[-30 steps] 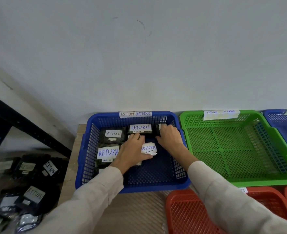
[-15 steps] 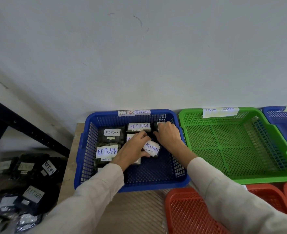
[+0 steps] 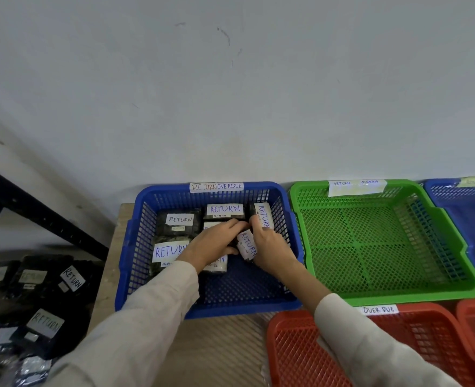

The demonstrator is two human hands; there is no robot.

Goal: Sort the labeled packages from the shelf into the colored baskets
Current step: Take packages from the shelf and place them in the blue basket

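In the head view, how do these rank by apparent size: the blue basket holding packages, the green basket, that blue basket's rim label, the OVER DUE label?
1. blue basket and green basket: they look about alike, so not ranked.
2. rim label.
3. OVER DUE label, the smallest.

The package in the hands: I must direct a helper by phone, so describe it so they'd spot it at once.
Find the blue basket against the wall, left of the green basket. Near its middle, the left hand and right hand grip one black package. Unlike its neighbours, it alone is held, its RETURN label slanting downward.
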